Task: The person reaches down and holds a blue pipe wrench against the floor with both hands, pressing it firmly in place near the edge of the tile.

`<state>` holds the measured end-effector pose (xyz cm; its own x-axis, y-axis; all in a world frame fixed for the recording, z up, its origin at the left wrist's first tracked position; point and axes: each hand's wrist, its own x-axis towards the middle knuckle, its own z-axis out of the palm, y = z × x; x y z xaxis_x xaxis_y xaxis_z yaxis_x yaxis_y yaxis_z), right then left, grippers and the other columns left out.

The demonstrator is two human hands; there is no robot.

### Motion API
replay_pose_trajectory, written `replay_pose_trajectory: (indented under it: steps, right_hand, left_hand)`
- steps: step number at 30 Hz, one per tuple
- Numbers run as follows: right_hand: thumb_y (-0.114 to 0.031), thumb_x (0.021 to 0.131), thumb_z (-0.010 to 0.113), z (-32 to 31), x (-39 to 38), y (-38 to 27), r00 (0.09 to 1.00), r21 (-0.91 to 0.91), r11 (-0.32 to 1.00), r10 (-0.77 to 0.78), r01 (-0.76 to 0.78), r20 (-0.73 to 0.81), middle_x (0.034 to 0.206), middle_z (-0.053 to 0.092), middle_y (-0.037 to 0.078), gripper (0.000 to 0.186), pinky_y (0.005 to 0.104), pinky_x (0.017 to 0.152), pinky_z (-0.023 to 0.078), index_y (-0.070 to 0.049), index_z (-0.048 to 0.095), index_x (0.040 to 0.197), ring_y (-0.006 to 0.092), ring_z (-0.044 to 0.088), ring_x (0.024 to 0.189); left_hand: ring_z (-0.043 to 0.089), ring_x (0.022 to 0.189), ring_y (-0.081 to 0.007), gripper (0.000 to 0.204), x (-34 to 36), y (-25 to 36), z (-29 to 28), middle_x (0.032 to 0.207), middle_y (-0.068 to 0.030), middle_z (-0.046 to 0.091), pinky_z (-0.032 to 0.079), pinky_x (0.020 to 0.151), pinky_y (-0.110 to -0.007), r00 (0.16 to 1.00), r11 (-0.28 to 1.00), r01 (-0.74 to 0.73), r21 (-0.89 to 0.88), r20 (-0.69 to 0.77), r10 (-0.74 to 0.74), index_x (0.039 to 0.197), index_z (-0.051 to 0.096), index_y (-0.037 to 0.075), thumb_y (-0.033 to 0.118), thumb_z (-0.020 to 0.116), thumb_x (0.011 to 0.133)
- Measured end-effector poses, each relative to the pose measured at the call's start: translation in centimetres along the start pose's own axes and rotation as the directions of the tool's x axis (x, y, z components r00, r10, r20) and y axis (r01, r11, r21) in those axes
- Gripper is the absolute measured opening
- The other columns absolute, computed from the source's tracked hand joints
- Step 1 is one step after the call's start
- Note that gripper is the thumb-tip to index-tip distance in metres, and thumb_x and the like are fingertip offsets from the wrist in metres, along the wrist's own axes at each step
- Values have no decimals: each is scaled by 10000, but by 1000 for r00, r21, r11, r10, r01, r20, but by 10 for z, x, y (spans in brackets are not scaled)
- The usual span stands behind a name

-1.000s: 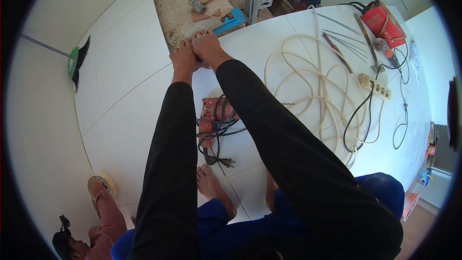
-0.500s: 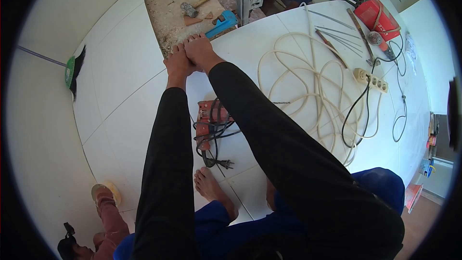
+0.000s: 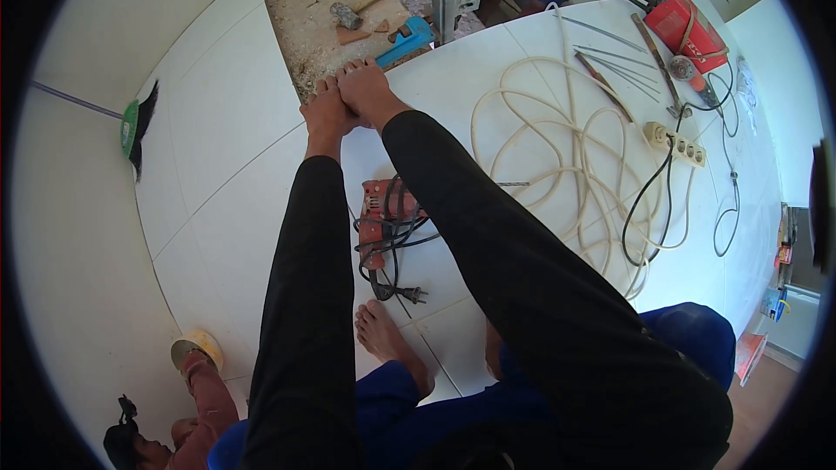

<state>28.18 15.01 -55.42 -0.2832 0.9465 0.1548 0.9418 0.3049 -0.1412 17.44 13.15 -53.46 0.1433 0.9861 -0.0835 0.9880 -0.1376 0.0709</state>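
My left hand and my right hand lie side by side at the far edge of a white floor tile. Their fingers are bent over that edge, with the tips partly hidden. Just beyond my right hand, a blue pipe wrench rests at the border of the bare, rubble-strewn patch. Below my forearms on the tiles sits a red power drill, its black cord wound around it and partly covered by my right sleeve.
A hammer lies among tile shards on the bare patch. Right of me are a tangled cream cable, a power strip, metal rods, an angle grinder and a red machine. Co-workers are at lower left and top.
My hands keep their place at the tile edge. The whole view has shifted slightly. At lower left, the co-worker's hand and the round yellowish container have moved a little.
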Motion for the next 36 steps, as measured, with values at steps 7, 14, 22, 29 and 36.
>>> replay_pose_trajectory:
  steps: [7,14,22,29,36]
  right_hand:
    - [-254,958,530,0,-1,1,1000,-14,1000,2,-2,-1,1245,667,116,322,473,1054,404,-80,652,1200,269,597,1221]
    - [-254,954,530,1,1,0,1000,10,1000,12,-11,-12,1227,674,124,321,478,1052,404,-80,653,1194,276,601,1211]
    - [-255,952,532,-1,-1,2,1000,9,1000,7,-7,-9,1237,669,125,322,485,1059,400,-78,656,1190,280,600,1216]
    - [-247,957,524,2,-1,3,1000,7,1000,11,-11,-22,1236,668,124,317,482,1063,400,-81,658,1190,278,602,1213]
    - [-246,961,519,4,2,-2,1000,15,1000,1,-1,-3,1237,670,118,314,475,1052,404,-82,659,1189,272,597,1219]
  left_hand:
    - [616,1191,-366,971,-1,2,0,1331,-99,559,527,911,-522,1000,999,-4,51,11,3,1364,472,114,508,907,590]
    - [621,1188,-368,958,-2,2,-3,1326,-94,562,533,898,-527,1000,999,-14,31,14,13,1355,466,120,504,904,594]
    - [612,1217,-349,1031,1,3,2,1326,-69,566,509,952,-545,1000,1000,10,7,-8,-10,1331,480,139,463,974,485]
    - [615,1214,-346,1039,0,5,0,1329,-65,565,512,952,-542,1000,1000,11,14,1,-11,1336,476,143,478,971,486]
    - [619,1201,-353,999,-2,-1,-3,1319,-76,568,519,934,-532,1000,1000,1,23,8,-1,1331,488,121,499,944,528]
